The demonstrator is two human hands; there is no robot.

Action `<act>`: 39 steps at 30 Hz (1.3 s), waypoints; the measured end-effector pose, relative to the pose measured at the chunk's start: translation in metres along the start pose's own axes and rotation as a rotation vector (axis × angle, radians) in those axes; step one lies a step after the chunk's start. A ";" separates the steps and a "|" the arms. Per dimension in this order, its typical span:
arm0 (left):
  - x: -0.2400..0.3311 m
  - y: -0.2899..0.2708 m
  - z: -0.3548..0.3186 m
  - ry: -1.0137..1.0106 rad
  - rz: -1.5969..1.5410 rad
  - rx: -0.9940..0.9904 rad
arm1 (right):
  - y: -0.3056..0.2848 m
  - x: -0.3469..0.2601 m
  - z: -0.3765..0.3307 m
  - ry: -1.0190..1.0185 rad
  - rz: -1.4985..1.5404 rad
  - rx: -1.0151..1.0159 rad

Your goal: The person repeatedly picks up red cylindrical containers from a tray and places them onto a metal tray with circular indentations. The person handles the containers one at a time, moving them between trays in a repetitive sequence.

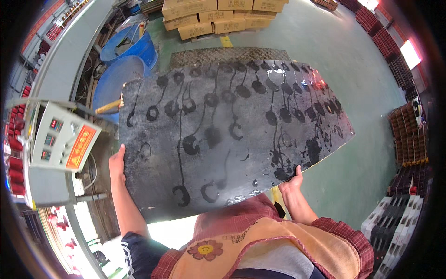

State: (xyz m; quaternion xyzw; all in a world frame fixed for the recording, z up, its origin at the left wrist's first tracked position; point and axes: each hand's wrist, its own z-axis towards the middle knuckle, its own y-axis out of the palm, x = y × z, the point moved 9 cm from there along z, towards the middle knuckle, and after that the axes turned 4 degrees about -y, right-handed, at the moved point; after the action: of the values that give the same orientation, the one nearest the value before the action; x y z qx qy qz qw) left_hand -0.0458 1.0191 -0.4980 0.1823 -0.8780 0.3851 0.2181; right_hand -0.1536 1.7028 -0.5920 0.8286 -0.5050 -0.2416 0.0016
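Between my hands I carry a large dark grey board, tilted in front of my body. Wet round marks with long drip trails cover its face, and small puddles shine along the near edge. My left hand grips the left edge, thumb up and the fingers hidden underneath. At the near right edge, my right hand holds the board from below, its thumb over the rim. Past the board's far edge shows a patterned dark metal plate low over the floor.
To the left stand a white control box with displays and an orange label, a long grey machine and blue tubs. Cardboard cartons are stacked ahead. Stacked crates and white pallets line the right of the green floor.
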 end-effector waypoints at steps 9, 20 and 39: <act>-0.085 0.020 -0.086 -0.088 0.935 0.134 | -0.052 0.039 -0.004 0.468 -0.918 -0.072; -0.134 -0.080 -0.193 -0.163 1.084 0.096 | -0.100 0.048 -0.135 0.570 -0.683 0.313; -0.035 -0.031 -0.093 -0.197 0.295 -0.053 | -0.127 -0.014 -0.139 0.175 -0.336 0.573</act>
State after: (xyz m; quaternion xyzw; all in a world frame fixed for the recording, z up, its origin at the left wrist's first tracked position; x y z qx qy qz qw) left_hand 0.0213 1.0746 -0.4416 0.0825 -0.9221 0.3701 0.0766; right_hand 0.0038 1.7431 -0.4953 0.8846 -0.4067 -0.0148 -0.2276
